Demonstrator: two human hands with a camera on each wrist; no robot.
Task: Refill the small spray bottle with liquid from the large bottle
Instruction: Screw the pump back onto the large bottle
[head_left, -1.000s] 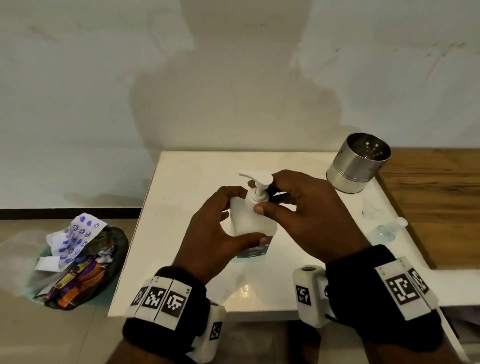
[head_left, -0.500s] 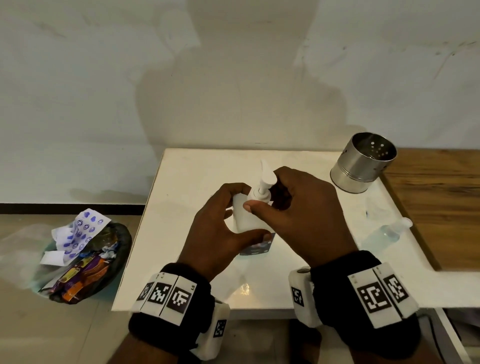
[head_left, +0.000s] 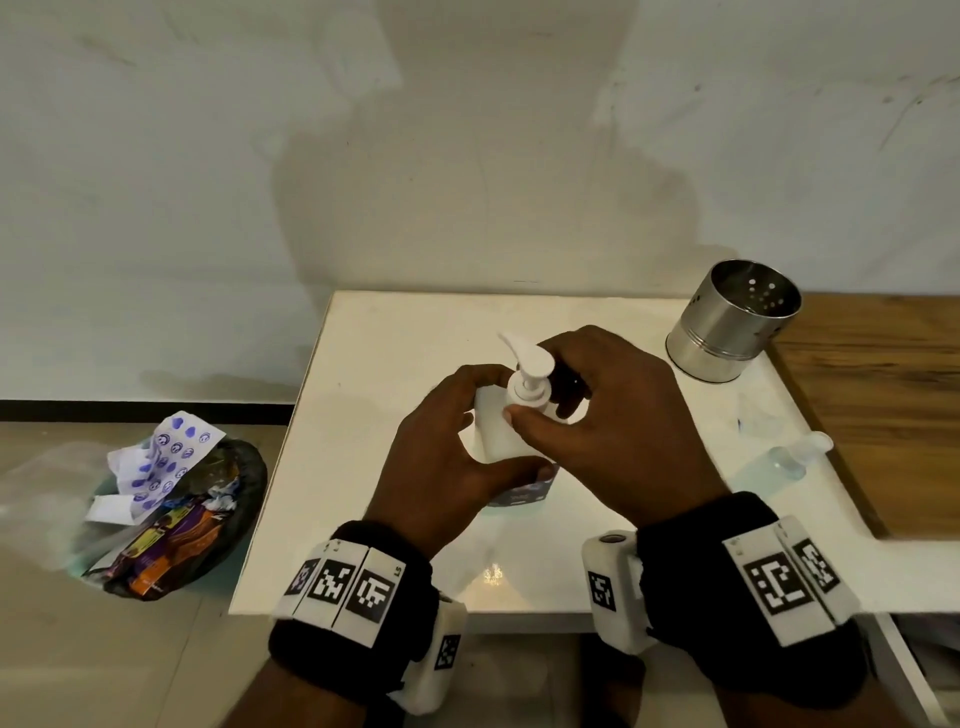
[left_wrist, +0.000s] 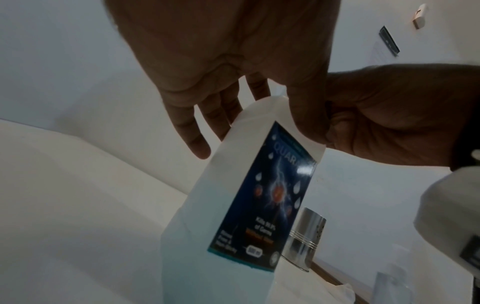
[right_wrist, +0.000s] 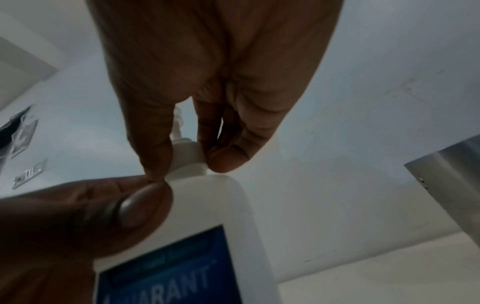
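The right hand pinches the white collar of the pump cap between thumb and fingers, on top of the large bottle. The left hand grips the body of this bottle, thumb on the front side and fingers behind, and the bottle stands on the white table near its middle.

I judge that the cap is being unscrewed. If the left hand presses the soft wall too hard when the cap comes free, liquid may come out of the neck. The long tube under the pump can also drip on the table when it is lifted out. If the bottle tilts during the turn, it can slip on the glossy top.

The large bottle is translucent, and the left wrist view shows bluish liquid in its lower part only. The small spray bottle lies on its side at 3 o'clock from the grip, well apart, near the table's right edge; how much it holds I cannot tell. At 1 o'clock a steel holder with holes stands tilted, and I see nothing inside.
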